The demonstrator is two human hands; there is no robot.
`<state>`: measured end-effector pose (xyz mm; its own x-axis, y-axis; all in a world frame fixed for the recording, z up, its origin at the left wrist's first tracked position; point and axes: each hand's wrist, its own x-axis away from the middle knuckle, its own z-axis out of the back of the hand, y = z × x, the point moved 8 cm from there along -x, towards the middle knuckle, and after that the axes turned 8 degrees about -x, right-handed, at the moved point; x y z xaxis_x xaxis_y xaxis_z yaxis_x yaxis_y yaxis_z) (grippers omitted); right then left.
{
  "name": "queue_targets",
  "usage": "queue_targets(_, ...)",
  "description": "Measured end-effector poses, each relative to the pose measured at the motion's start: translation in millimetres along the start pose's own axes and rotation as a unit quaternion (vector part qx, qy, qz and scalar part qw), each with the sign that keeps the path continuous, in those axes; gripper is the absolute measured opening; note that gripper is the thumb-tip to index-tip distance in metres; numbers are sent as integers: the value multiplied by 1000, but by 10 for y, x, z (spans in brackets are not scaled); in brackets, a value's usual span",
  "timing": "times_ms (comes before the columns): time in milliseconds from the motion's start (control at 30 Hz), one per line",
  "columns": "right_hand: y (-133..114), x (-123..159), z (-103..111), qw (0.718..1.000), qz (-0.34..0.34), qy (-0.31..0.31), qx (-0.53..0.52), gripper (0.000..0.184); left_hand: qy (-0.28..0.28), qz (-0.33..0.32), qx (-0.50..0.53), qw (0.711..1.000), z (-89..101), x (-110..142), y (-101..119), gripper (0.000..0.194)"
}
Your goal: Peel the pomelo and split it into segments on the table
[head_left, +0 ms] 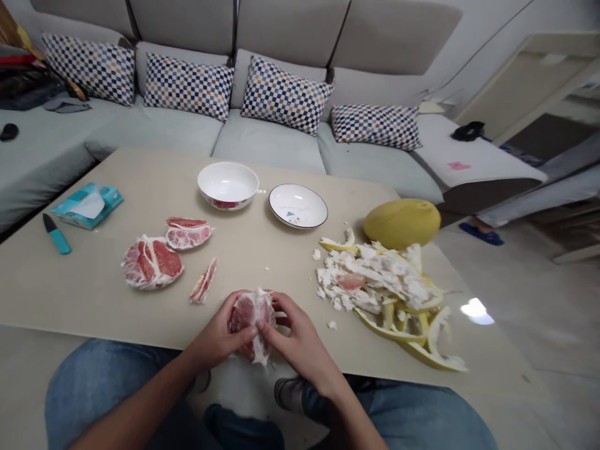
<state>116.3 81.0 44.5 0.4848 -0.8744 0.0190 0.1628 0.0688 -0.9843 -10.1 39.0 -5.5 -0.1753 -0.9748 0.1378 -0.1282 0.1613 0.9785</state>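
Observation:
Between both my hands, at the table's near edge, is a peeled chunk of red pomelo point(252, 315) with white pith running down its middle. My left hand point(220, 334) is closed round its left side, thumb on the front. My right hand point(295, 337) grips the other side, its thumb pressed near the centre. Beyond my left hand lie a single pomelo segment point(204, 282), a larger pomelo piece point(154, 262) and a smaller pair of segments point(188, 234). Fingertips behind the held chunk are hidden.
A white bowl point(228, 181) and a white plate point(299, 206) stand further back. To the right, a heap of pomelo peel and pith point(379, 281) lies before a whole yellow pomelo point(402, 223). At left are a teal-handled knife point(57, 234) and a tissue pack point(88, 205).

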Motion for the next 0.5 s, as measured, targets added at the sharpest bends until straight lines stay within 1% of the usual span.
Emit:
queue_targets(67, 1, -3, 2, 1000, -19, -1, 7, 41, -10, 6, -14, 1000, -13, 3, -11, 59)
queue_targets(167, 7, 8, -2, 999, -44, 7, 20, 53, -13, 10, -39, 999, -27, 12, 17, 58)
queue_targets(267, -14, 14, -17, 999, -38, 5, 20, 63, -15, 5, -71, 997, -42, 23, 76, 54)
queue_targets(333, -35, 13, -9, 1000, -22, 12, 19, 60, -19, 7, -83, 996, -49, 27, 90, 54)
queue_targets(433, -60, 12, 6, 999, 10, 32, 32, 43, -25, 23, -85, 996, -55, 27, 54, 55)
queue_targets(500, -68, 18, 7, 997, 33, 48, 49, 37, -28, 38, -84, 995, -58, 30, 12, 53)
